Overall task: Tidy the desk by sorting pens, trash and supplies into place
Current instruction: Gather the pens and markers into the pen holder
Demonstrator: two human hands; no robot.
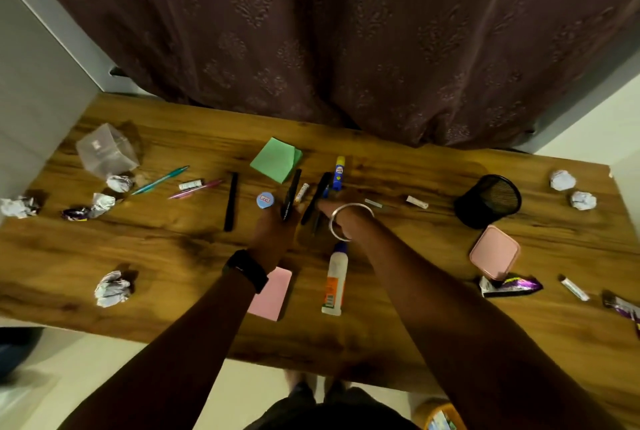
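Note:
Both my hands meet over the middle of the wooden desk point(398, 298). My left hand point(273, 232) grips a black pen point(291, 194) that points away from me. My right hand point(341, 213), a silver bangle on its wrist, holds another black pen point(317, 197) with something blue beside its fingers. A third black pen point(231, 201) lies flat to the left, past it a pink pen point(197, 189) and a teal pen point(160, 180). A black mesh pen holder point(488, 201) stands empty at the right.
Crumpled paper balls point(112, 288) and purple wrappers point(510, 286) lie scattered at both ends. A clear plastic box point(105, 150) lies tipped at the far left. Green notes point(276, 159), pink notes point(272, 294), a glue bottle point(334, 282), a glue stick point(339, 171) and a pink box point(494, 252) are nearby.

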